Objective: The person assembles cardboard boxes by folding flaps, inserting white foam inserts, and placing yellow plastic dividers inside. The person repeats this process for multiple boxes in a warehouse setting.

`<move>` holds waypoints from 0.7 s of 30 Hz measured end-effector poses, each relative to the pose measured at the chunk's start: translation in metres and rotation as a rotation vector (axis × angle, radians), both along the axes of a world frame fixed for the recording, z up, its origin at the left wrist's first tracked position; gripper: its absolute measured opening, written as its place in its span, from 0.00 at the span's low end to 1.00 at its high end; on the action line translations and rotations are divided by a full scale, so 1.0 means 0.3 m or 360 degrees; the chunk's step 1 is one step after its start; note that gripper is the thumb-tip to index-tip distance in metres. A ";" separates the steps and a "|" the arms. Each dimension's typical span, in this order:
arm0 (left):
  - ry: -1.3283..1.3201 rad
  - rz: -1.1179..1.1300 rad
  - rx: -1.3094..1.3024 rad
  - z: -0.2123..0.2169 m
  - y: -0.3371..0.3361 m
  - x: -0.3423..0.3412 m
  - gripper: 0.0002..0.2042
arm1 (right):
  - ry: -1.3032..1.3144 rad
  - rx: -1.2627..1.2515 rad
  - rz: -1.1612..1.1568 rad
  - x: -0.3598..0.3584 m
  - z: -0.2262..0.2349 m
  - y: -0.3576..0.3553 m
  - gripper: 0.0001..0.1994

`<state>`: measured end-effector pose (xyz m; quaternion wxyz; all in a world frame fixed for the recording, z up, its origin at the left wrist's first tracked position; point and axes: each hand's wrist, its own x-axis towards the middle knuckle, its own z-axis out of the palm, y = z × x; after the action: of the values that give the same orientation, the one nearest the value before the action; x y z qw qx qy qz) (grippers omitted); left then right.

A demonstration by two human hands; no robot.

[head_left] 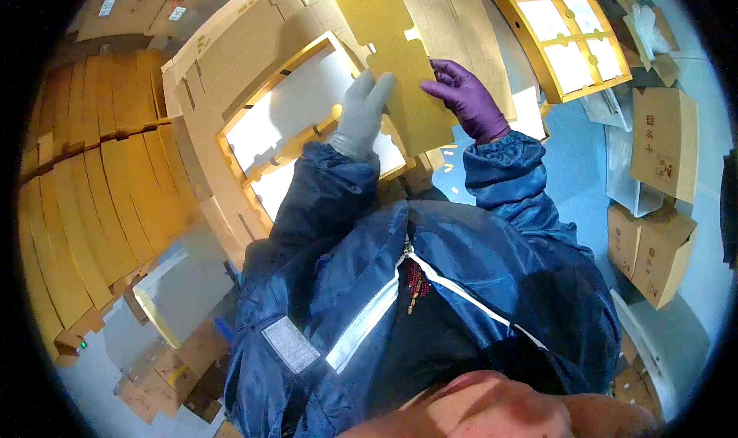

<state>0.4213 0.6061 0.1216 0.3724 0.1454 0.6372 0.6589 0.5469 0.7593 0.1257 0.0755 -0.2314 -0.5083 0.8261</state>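
Note:
A long yellow cardboard strip with notched edges stretches from the top of the view down between my hands. My left hand, in a pale grey-white glove, holds its left edge with the fingers against the card. On the opposite edge, my right hand in a purple glove grips the strip between thumb and fingers. Beneath and left of my left hand lies a shallow yellow-rimmed box with a white bottom. A notched yellow divider runs across that box, partly covered by my left sleeve.
Brown cardboard lies under the box. A yellow tray with several white compartments stands at upper right. Many flat yellow-brown cardboard pieces are stacked at left. Brown cartons stand on the right, and small scraps lie on the blue floor.

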 end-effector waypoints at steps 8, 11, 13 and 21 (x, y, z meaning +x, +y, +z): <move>-0.0947 -0.0246 0.0779 0.223 -0.083 0.080 0.20 | 0.0655 -0.0788 0.0204 0.048 0.142 -0.147 0.30; -0.0454 -0.0202 0.0439 0.203 -0.082 0.046 0.20 | 0.0397 -0.0519 0.0268 0.027 0.085 -0.107 0.27; -0.0145 -0.0392 0.0096 0.154 -0.102 0.020 0.19 | 0.0270 -0.0480 -0.0013 0.018 0.024 -0.038 0.24; 0.0164 -0.0090 0.0145 0.164 -0.010 0.042 0.15 | 0.0236 0.0482 -0.0198 -0.026 0.110 0.038 0.15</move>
<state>0.4340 0.6030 0.1708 0.3506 0.2138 0.6204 0.6682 0.5392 0.7705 0.1586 0.1978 -0.1869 -0.6046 0.7486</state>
